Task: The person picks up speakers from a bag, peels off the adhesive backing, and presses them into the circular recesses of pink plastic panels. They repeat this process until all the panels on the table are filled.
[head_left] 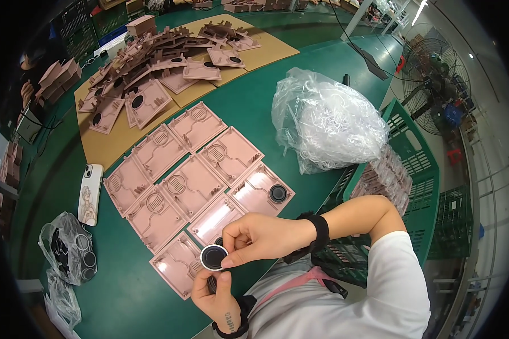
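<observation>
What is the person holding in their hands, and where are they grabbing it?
A small round black disc with a pale rim. The right hand pinches its edge with the fingertips. The left hand holds something dark just under it, mostly hidden.

The right hand reaches in from the right, forearm bare and bent at the elbow, a dark band around the wrist. Its fingers curl inward, thumb and forefinger pinched together at the tips. The left hand comes up from the lower edge, also wearing a dark wristband, thumb raised toward the right fingertips. Its other fingers seem curled underneath, though they are mostly hidden.
</observation>
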`<state>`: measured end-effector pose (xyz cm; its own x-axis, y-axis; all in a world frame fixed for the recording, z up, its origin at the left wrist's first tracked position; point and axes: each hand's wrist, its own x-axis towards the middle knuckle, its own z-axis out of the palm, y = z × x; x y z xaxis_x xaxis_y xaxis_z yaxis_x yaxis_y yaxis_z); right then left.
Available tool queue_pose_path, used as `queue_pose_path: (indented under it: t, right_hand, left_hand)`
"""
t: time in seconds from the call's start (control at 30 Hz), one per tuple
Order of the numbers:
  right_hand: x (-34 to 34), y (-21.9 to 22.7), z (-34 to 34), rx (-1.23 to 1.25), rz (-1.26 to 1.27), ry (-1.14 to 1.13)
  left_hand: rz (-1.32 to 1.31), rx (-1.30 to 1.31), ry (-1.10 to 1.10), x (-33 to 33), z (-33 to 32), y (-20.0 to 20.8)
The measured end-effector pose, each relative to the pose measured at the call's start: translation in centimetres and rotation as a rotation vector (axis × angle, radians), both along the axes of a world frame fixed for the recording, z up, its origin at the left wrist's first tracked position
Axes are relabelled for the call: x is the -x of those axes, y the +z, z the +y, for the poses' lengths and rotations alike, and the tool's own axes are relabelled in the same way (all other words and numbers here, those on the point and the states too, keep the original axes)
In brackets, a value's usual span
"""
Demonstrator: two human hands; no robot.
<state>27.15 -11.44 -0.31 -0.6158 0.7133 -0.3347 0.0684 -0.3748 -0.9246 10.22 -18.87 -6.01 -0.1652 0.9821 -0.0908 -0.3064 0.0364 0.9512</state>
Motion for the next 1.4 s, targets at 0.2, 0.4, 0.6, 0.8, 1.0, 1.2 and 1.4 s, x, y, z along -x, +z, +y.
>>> queue_pose_path:
  t: [0.2,0.4,0.6,0.8,1.0,1.2,1.4]
  right_hand:
    - [0.0,-0.7,0.0,0.031,0.010,-0.010]
    - [0.2,0.6,0.0,-0.349,-0.160,-0.104]
    - [0.3,0.0,-0.6,-0.773,-0.171,-0.184]
    - [0.7,0.2,-1.3,-0.846,-0.170,-0.217]
    - [0.2,-0.3,-0.4,-1.057,-0.258,-0.091]
    - [-0.4,0.2,0.2,-0.672,-0.320,-0.029]
    - [-0.2,0.0,0.1,-0.702,-0.341,-0.017]
  left_hand:
    - [-0.046,0.058,-0.007,0.2,0.3,-0.3]
    - [-0.138,0.168,0.007,0.3,0.5,0.6]
    - [-0.042,0.232,-0.024,0.5,0.8,1.2]
    - [-0.025,0.267,-0.063,0.9,0.5,1.1]
    - [0.004,0.199,-0.061,0.0,0.7,1.4]
    - [0.070,0.085,-0.143,0.0,0.8,0.6]
    - [0.094,0.074,-0.129,0.3,0.7,0.4]
